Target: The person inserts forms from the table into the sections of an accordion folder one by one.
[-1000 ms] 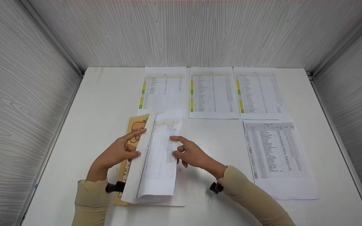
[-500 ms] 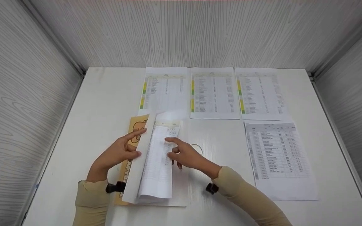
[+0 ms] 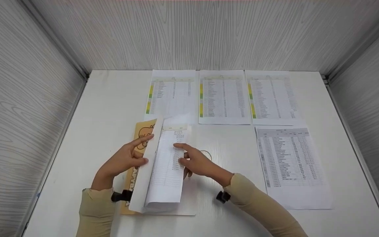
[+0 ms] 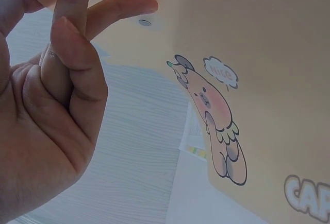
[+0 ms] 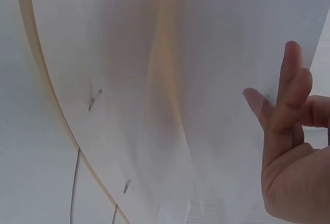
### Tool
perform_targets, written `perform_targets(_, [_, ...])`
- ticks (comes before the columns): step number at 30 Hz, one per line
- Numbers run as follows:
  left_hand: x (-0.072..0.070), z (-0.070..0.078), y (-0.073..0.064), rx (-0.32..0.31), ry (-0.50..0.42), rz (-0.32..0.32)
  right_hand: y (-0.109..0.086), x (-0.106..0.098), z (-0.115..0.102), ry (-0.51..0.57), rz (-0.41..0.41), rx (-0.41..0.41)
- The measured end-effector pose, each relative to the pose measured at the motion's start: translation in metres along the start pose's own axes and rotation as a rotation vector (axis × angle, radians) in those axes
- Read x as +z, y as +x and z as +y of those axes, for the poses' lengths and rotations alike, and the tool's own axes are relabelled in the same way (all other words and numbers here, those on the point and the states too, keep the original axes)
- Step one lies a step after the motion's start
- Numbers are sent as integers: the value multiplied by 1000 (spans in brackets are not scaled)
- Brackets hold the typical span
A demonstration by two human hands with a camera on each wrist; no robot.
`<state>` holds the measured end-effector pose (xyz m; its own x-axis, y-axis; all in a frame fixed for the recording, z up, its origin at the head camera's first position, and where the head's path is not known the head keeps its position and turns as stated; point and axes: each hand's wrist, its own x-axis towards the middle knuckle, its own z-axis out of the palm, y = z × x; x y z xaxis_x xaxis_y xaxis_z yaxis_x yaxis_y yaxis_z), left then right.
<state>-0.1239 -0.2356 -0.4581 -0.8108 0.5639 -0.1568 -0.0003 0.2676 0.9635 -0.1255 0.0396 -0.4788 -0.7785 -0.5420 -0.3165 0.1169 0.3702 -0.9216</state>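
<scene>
An orange folder (image 3: pixel 128 171) with a cartoon capybara stands partly open on the table, its white inner side facing right. My left hand (image 3: pixel 122 161) grips the cover, index finger and thumb on the white side. In the left wrist view, another finger lies on the orange outer face beside a small metal rivet (image 4: pixel 145 22). My right hand (image 3: pixel 196 161) pinches the right edge of a printed sheet (image 3: pixel 166 184) inside the folder, index finger and thumb on the printed face, other fingers behind it. The sheet bows upward, its lower edge curling.
Three printed tables with yellow-green margins, among them the middle sheet (image 3: pixel 224 98), lie along the back. A grey-headed sheet (image 3: pixel 291 164) lies at the right. A thin cord loop (image 3: pixel 211 155) shows beside my right hand. Wood-grain panels (image 3: pixel 189 36) enclose the table.
My right hand has shifted slightly left with the sheet's edge, bending it, then a little back. The cord loop has come into view beside it. My left hand stays put.
</scene>
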Motion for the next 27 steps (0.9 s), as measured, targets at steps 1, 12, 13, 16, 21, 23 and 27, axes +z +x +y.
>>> perform_targets(1, [0,0,0,1,1,-1,1,1,0,-4,-1,3])
perform_targets(12, [0,0,0,-10,-3,6,7,8,0,-23,11,-19])
perform_targets(13, [0,1,0,-12,-8,5,7,7,1,-25,17,-22])
perform_targets(16, [0,1,-1,-12,-17,2,6,6,1,-33,27,-30])
perform_targets(21, [-1,0,-1,-12,-23,-2,2,3,1,-112,57,-64])
perform_targets(23, [-1,0,0,-16,-25,-5,0,3,0,-156,71,-60])
perform_targets(27, [0,0,1,-20,-21,-13,-2,5,-1,-196,77,-28])
